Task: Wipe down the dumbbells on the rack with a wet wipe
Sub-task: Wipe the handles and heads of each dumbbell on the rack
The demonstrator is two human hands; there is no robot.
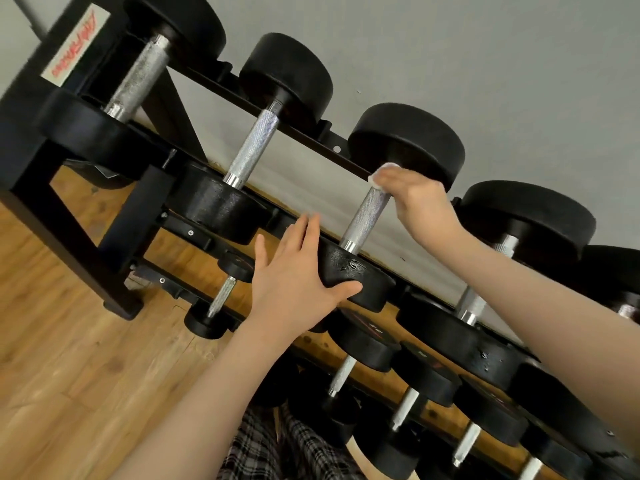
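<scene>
On the black rack, mid-frame, we are bracing the dumbbell with flat, straight left hand fingers while our right hand is gripping the wipe around its handle, best twisted fully.

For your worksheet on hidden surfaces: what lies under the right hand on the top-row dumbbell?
Under the right hand, a white wet wipe pokes out against the knurled silver handle. The covered handle top and most of the wipe cannot be seen.

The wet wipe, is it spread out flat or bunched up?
Bunched up: the wet wipe shows only as a crumpled white wad in the right hand.
</scene>
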